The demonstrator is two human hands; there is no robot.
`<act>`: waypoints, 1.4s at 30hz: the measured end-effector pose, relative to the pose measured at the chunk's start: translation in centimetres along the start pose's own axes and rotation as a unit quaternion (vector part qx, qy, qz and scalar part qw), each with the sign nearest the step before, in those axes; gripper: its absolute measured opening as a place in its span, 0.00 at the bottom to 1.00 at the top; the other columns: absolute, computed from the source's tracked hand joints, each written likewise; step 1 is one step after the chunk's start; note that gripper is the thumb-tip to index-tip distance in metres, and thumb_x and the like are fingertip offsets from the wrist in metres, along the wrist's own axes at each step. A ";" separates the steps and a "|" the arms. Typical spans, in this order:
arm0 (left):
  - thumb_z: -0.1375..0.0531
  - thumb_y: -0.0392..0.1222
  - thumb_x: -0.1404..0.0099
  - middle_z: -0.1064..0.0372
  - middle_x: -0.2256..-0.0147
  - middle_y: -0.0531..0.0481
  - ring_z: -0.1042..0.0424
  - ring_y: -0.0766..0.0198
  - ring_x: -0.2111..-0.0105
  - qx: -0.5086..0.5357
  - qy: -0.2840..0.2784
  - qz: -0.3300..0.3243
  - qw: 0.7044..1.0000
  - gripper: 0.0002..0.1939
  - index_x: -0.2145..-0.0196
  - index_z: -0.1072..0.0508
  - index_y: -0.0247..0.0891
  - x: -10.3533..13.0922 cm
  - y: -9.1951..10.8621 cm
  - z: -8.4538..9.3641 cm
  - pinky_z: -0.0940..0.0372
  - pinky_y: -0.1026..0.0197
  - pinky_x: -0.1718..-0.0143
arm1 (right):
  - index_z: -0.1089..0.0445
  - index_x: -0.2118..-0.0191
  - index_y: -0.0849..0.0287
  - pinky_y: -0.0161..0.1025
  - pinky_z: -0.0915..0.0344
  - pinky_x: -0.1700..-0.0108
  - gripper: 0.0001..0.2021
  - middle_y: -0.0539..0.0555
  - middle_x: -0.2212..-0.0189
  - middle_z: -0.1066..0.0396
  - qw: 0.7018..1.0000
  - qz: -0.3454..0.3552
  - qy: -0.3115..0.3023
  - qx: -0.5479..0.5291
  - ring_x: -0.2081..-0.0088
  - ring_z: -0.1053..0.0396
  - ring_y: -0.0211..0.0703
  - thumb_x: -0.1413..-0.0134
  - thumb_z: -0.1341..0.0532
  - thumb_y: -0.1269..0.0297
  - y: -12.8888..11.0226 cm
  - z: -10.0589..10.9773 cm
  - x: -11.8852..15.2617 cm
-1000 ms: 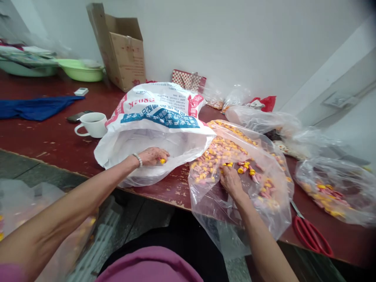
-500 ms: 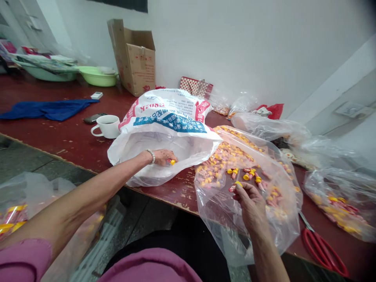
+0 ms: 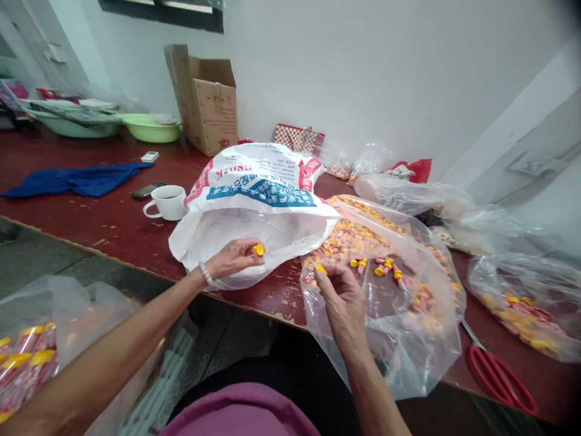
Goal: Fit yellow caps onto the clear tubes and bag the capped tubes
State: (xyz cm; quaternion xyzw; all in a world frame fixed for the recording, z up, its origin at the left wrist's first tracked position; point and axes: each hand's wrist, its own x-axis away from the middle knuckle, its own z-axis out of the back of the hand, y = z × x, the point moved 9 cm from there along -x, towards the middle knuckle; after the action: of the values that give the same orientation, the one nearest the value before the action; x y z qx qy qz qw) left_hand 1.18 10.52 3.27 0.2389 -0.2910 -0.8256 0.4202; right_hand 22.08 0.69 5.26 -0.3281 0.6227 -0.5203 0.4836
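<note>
My left hand (image 3: pixel 232 257), with a bead bracelet at the wrist, is closed around a small yellow-capped bottle (image 3: pixel 258 249) at the mouth of a white printed sack (image 3: pixel 261 175). The bottle's cap points toward the right. In a pinch between thumb and fingers, my right hand (image 3: pixel 344 297) holds another small bottle (image 3: pixel 320 269) with a yellow cap; its body is mostly hidden. Below and around that hand lies an open clear plastic bag (image 3: pixel 390 363). Many small pink-red bottles (image 3: pixel 358 233) with yellow caps are spread in it.
Red-handled scissors (image 3: pixel 499 378) lie at the table's right edge, near a clear bag of bottles (image 3: pixel 531 315). A white mug (image 3: pixel 169 203) stands left of the sack. A cardboard box (image 3: pixel 213 109) and green basin (image 3: pixel 150 128) are behind. Another bag of bottles (image 3: pixel 29 363) is low left.
My right hand has moved left with its bottle, toward the sack. My left hand has drawn back slightly left, and its bottle's cap now shows more. The view has shifted a little.
</note>
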 end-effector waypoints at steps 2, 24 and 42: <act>0.42 0.48 0.41 0.33 0.66 0.49 0.36 0.63 0.67 0.160 -0.022 0.014 0.987 0.16 0.59 0.29 0.35 2.4 2.1 -1.2 0.42 0.64 0.65 | 0.32 0.62 0.58 0.34 0.38 0.67 0.13 0.49 0.71 0.32 1.000 0.023 -0.016 0.010 0.71 0.35 0.35 0.49 0.37 0.55 -0.5 -1.8 0.0; 0.37 0.36 0.45 0.33 0.74 0.49 0.34 0.70 0.76 0.718 -0.013 0.159 0.678 0.07 0.67 0.27 0.31 7.2 5.0 -8.7 0.41 0.68 0.73 | 0.41 0.52 0.52 0.40 0.32 0.61 0.31 0.51 0.59 0.32 0.965 0.069 -0.223 0.122 0.64 0.32 0.41 0.65 0.29 0.60 0.7 -7.6 4.5; 0.37 0.45 0.45 0.35 0.77 0.51 0.37 0.69 0.77 0.457 0.367 0.251 0.770 0.12 0.71 0.32 0.34 25.9 -4.9 5.6 0.44 0.66 0.74 | 0.48 0.39 0.52 0.51 0.33 0.52 0.34 0.59 0.42 0.42 0.846 0.181 -0.489 0.109 0.52 0.33 0.51 0.49 0.40 0.48 0.2 -26.5 11.3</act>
State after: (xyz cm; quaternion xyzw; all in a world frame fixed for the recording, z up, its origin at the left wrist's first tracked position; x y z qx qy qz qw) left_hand -18.89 -7.13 0.01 0.6065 -0.5069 -0.3099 0.5283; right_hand -6.46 -0.83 1.87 -0.3665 0.2931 -0.2596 0.8440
